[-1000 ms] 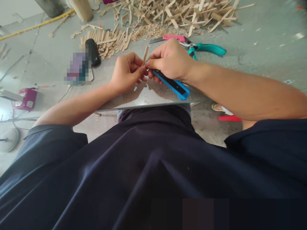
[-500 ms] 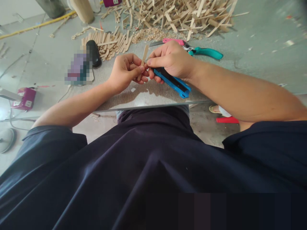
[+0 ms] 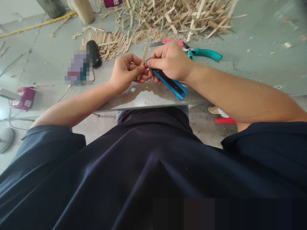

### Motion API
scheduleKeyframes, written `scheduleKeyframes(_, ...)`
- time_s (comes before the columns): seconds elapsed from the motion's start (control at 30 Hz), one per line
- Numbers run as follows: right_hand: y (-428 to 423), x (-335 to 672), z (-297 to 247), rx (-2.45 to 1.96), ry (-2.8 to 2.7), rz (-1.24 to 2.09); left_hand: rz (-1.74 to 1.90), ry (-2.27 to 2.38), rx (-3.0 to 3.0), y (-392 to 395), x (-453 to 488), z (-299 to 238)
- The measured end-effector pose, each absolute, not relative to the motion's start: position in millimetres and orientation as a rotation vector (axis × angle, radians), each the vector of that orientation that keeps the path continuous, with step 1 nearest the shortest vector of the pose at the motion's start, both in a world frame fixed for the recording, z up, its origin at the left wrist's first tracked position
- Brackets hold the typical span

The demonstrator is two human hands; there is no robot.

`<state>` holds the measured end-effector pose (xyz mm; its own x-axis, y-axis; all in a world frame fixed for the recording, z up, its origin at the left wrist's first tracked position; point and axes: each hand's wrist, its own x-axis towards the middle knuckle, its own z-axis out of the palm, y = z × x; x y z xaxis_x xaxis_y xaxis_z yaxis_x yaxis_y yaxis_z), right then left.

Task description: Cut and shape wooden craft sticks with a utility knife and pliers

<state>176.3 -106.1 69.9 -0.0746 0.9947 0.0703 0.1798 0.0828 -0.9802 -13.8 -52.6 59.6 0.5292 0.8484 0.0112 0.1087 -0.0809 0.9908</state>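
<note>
Between the thumb and fingers of my left hand [image 3: 127, 70] is a flat wooden craft stick [image 3: 145, 53], pointing up and slightly right. My right hand [image 3: 169, 60] is closed around a blue and black utility knife [image 3: 171, 85], its handle end slanting down toward the table edge. The two hands nearly meet at the stick, with the knife's front end close to it; the fingers partly hide the blade. Just beyond my right hand lie pruning shears with teal handles [image 3: 208, 54] and a pink-handled blade tool [image 3: 172, 41].
A large heap of craft sticks [image 3: 177, 16] covers the far side of the table [image 3: 249, 60], with wood shavings [image 3: 150, 35] before it. Another pile of sticks [image 3: 112, 48] lies left, beside a black case [image 3: 94, 53] and a blurred-out phone-like object [image 3: 78, 68]. A light-coloured cup [image 3: 82, 9] stands behind.
The knife's handle end has swung slightly left and down as my right hand tilts a little. My left hand and the stick stay nearly in place.
</note>
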Motion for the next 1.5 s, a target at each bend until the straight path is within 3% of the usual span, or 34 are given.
scheduleKeyframes(1.5,-113.4,168.5,73.1,-1.302,-1.469,1.042,0.751,0.855,1.681,-59.2,-14.5,47.4)
